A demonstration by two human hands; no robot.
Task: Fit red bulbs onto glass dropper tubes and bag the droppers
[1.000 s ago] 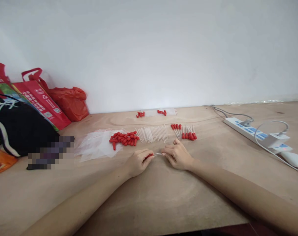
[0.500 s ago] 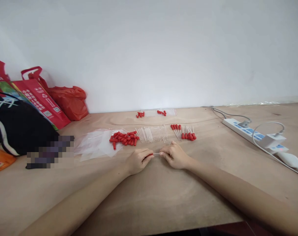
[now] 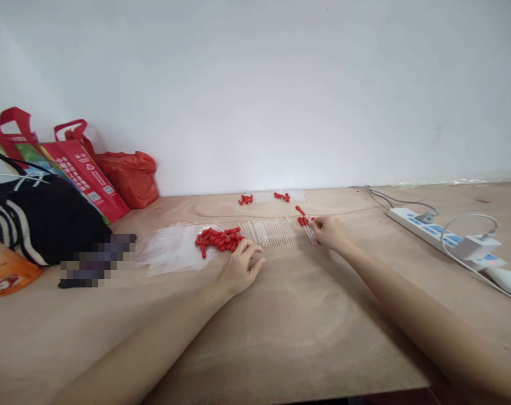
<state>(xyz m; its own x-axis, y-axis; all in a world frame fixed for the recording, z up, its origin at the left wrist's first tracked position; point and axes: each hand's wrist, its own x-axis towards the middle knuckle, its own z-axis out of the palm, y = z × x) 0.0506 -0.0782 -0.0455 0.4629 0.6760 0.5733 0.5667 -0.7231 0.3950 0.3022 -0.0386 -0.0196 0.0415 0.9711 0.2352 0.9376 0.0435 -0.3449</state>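
Note:
My left hand [image 3: 242, 269] is open, fingers spread, at the near edge of a pile of red rubber bulbs [image 3: 215, 239]. Beside the pile lies a row of thin clear dropper tubes [image 3: 267, 233]. My right hand [image 3: 326, 232] pinches a dropper [image 3: 301, 210], its red bulb pointing away to the upper left over the finished droppers [image 3: 302, 221] lying there. My right hand covers the rest of that group. Under the left part of the bulb pile are clear plastic bags [image 3: 171, 247].
Farther back lie a clear bag with tubes [image 3: 263, 197] and small groups of red bulbs [image 3: 245, 199]. A white power strip [image 3: 424, 225] with cables is at right. A black bag [image 3: 57, 219], red bags [image 3: 126, 174] and an orange packet [image 3: 10, 270] stand at left.
My hands have parted. The right one has carried the dropper away to the right, to the finished droppers; the left has opened and moved toward the bulb pile. The view has shifted slightly.

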